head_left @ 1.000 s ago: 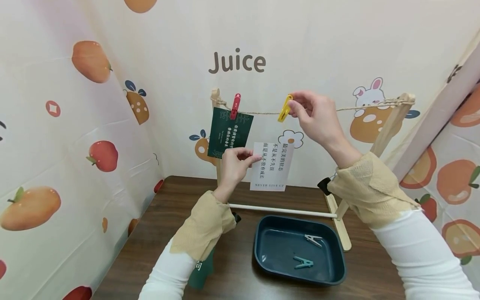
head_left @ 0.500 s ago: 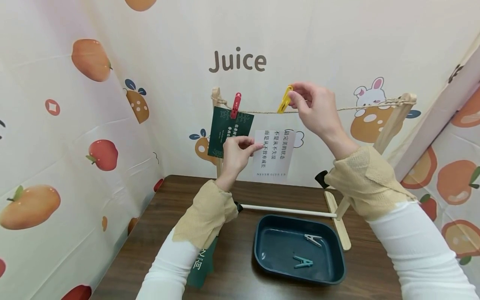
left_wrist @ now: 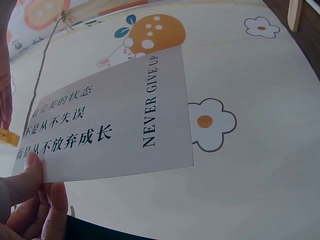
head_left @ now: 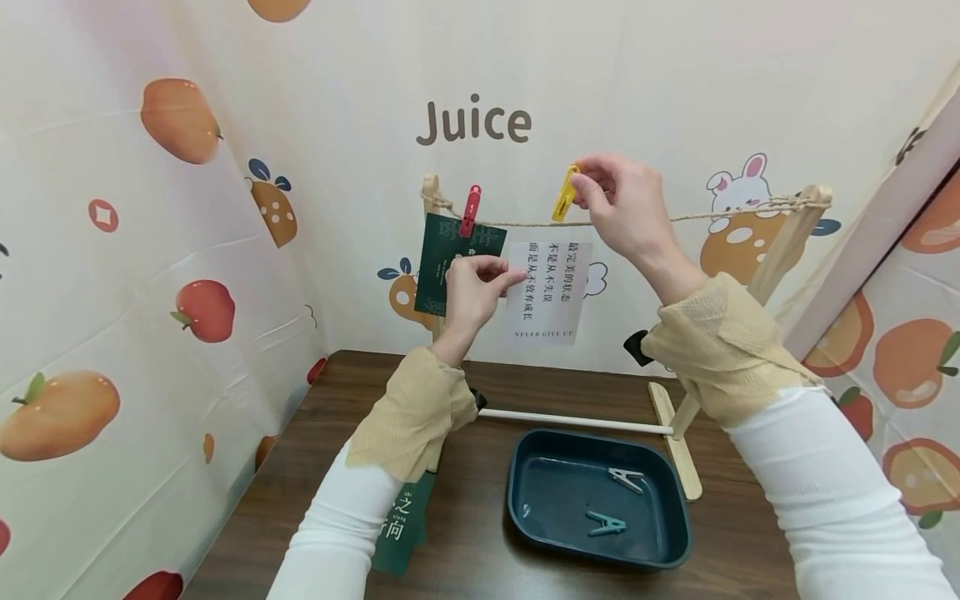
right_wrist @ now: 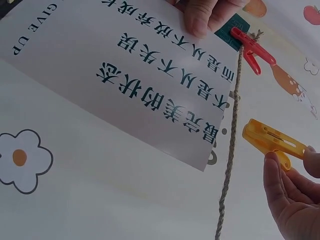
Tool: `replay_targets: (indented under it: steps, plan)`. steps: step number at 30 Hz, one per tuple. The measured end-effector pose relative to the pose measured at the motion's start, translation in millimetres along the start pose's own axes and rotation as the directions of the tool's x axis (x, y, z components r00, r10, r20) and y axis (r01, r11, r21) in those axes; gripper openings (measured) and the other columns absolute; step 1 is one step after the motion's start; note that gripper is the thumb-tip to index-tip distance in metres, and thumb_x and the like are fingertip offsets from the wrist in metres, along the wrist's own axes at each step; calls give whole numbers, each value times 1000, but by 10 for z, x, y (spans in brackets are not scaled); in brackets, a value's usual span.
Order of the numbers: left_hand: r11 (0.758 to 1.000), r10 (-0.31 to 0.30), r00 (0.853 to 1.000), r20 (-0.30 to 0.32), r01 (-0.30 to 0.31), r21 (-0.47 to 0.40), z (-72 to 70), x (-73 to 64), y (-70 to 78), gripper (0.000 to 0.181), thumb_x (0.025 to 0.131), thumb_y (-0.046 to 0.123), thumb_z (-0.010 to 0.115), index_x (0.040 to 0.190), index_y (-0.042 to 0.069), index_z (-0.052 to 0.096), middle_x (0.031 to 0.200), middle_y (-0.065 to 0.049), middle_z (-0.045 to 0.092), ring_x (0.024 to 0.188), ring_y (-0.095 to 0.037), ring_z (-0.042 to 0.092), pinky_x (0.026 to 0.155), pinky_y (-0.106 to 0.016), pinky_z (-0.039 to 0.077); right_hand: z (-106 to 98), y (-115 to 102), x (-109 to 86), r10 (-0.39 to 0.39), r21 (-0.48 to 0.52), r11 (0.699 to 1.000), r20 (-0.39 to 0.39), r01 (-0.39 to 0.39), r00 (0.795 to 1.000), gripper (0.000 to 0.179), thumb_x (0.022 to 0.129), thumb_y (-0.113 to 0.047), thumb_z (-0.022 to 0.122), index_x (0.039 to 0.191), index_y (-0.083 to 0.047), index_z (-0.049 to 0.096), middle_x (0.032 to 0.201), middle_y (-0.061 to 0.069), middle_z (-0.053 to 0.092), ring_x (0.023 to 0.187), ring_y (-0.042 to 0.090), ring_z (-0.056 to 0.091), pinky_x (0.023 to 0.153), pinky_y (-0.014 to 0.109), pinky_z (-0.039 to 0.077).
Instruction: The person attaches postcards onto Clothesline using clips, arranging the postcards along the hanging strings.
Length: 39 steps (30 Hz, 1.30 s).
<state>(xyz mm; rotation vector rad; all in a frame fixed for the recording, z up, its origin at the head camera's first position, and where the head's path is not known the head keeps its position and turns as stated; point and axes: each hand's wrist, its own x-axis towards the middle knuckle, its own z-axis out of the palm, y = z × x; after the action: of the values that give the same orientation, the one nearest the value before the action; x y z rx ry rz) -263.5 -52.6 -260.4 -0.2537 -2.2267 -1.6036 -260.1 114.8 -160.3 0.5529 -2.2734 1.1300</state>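
Observation:
A white card [head_left: 551, 296] with dark lettering hangs upright from my left hand [head_left: 476, 292], which pinches its left edge between thumb and fingers. Its top edge is a little below the twine [head_left: 517, 224]. My right hand [head_left: 630, 204] pinches a yellow clothespin [head_left: 566, 193] by its upper end, the lower tip right by the twine. In the right wrist view the clothespin [right_wrist: 275, 142] is beside the twine [right_wrist: 231, 165], with the card's edge across from it. A red clothespin [head_left: 470, 211] holds a green card [head_left: 453, 267] on the twine at the left, partly hidden by my left hand.
The twine runs between the posts of a wooden frame [head_left: 787, 233]. On the table [head_left: 322, 450] stands a dark blue tray [head_left: 517, 500] holding a pale clothespin [head_left: 626, 480] and a teal clothespin [head_left: 606, 524]. More green cards [head_left: 397, 533] lie by my left forearm.
My left hand has risen with the white card, bringing its top edge closer to the twine. My right hand has also moved up a little with the yellow clothespin.

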Motion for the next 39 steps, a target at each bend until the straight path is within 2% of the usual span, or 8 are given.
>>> replay_targets:
  steps: [4, 10, 13, 16, 24, 31, 39]
  plan:
    - [1000, -9, 1000, 3, 9, -3, -1, 24, 22, 19, 73, 18, 72, 82, 2, 68, 77, -7, 63, 65, -17, 57, 59, -22, 49, 9, 11, 32, -1, -13, 1000, -3, 1, 1000, 19, 89, -7, 52, 100, 5, 60, 87, 15, 61, 73, 19, 57, 67, 17, 45]
    - [1000, -15, 1000, 2, 15, -13, 0, 46, 76, 18, 73, 17, 72, 83, 2, 68, 78, -7, 63, 66, -16, 57, 60, -22, 49, 21, 26, 71, 10, -30, 999, 2, -10, 1000, 18, 89, -7, 52, 99, 5, 60, 87, 15, 61, 70, 14, 56, 66, 18, 45]
    - [1000, -19, 1000, 0, 19, -11, 6, 57, 90, 18, 73, 17, 72, 83, 2, 68, 78, -7, 63, 66, -16, 57, 60, -22, 49, 30, 32, 81, 12, -30, 999, 1, -12, 1000, 18, 89, -7, 52, 98, 5, 61, 87, 16, 62, 70, 17, 57, 66, 19, 45]
    - [1000, -24, 1000, -1, 24, -10, 11, 70, 92, 18, 73, 17, 72, 83, 2, 68, 78, -7, 63, 66, -16, 57, 59, -22, 49, 42, 35, 91, 15, -31, 999, -1, -15, 1000, 17, 88, -6, 53, 97, 5, 62, 86, 16, 62, 71, 20, 58, 66, 19, 46]
    - [1000, -18, 1000, 3, 18, -20, 16, 91, 94, 19, 73, 16, 72, 83, 1, 68, 79, -8, 63, 67, -16, 58, 60, -21, 50, 83, 35, 121, 39, -50, 998, -14, -40, 999, 16, 88, -6, 53, 95, 4, 63, 85, 15, 62, 69, 14, 57, 67, 20, 46]
    - [999, -18, 1000, -1, 18, -30, 17, 99, 94, 19, 73, 16, 72, 83, 0, 67, 79, -8, 63, 66, -17, 58, 59, -22, 50, 143, 38, 134, 25, -61, 998, -36, -27, 999, 15, 88, -6, 54, 93, 4, 64, 83, 15, 62, 68, 15, 54, 65, 20, 44]
    - [999, -33, 999, 3, 33, -40, 11, 103, 97, 19, 73, 16, 72, 84, 0, 68, 79, -9, 63, 67, -17, 58, 60, -22, 50, 183, 43, 125, 22, -86, 996, -24, -24, 999, 14, 88, -6, 54, 93, 4, 64, 83, 14, 62, 70, 17, 55, 65, 21, 44]
